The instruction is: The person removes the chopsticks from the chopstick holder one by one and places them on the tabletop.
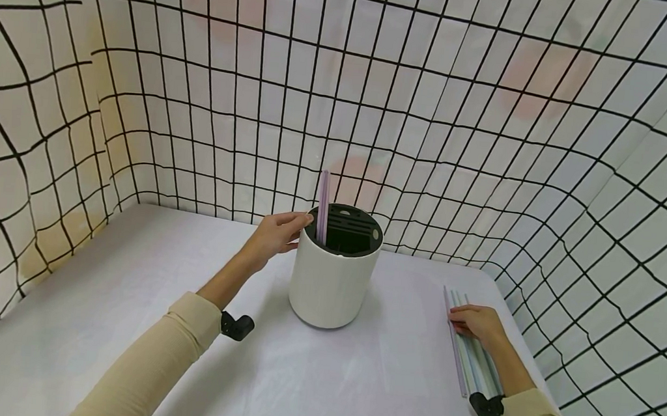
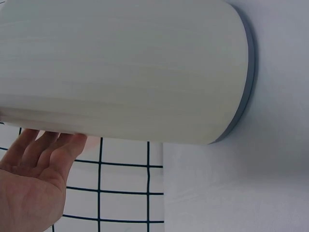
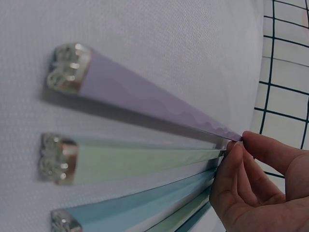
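Note:
A white round holder [image 1: 333, 286] with a black slotted insert stands mid-table; one lilac stick [image 1: 323, 201] stands upright in it. My left hand [image 1: 275, 235] reaches its rim, straight fingers against the holder's wall [image 2: 125, 67], the palm [image 2: 34, 179] holding nothing. At the right, several pastel sticks [image 1: 466, 365] lie side by side on the table. My right hand [image 1: 480, 323] rests on them. In the right wrist view its thumb and forefinger [image 3: 260, 188] pinch the lilac stick [image 3: 145, 94], which lies beside a green stick [image 3: 135, 162] and a blue stick [image 3: 135, 208], all with silvery ends.
White cloth covers the table [image 1: 126, 296]. Fabric walls with a black grid [image 1: 435, 111] close it in at the back, left and right. The row of sticks lies close to the table's right edge. Black camera mounts [image 1: 236, 326] sit on both wrists.

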Tool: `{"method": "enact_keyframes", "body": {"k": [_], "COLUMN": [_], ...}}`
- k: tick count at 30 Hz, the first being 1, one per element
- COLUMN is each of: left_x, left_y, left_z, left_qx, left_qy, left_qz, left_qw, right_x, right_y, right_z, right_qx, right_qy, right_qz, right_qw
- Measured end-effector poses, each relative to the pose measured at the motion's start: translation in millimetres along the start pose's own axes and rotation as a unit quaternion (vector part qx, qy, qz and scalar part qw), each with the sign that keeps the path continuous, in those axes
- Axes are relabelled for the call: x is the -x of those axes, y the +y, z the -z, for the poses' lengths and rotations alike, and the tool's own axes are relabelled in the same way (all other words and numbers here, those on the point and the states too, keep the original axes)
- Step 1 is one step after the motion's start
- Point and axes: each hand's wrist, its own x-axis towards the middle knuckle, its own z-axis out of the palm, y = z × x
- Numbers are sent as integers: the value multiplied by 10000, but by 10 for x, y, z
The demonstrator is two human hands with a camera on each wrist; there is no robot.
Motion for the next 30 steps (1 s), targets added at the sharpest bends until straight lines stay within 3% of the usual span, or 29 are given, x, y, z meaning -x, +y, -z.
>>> {"method": "enact_keyframes", "body": {"k": [10,15,21,30], "left_x": [11,9,10,-5], "left_y": [15,10,9,-3], "left_z": [-13,-5,3,2], "left_qx": [44,44,27,-21], "left_qy": [-27,-33,-3,3], "left_qz": [0,-11,8,9], "left_qw": [10000,10000,10000,10000], "right_x": [5,35,140,401], "right_y": [-1,-163,-599,-1518], "right_z": [23,1,-115,-391], "right_qx": [112,280,369,-14], "right_qy": [176,257,256,119], "right_qz": [111,203,518,1372], "right_qw": [9997,9991,9976,9905]}}
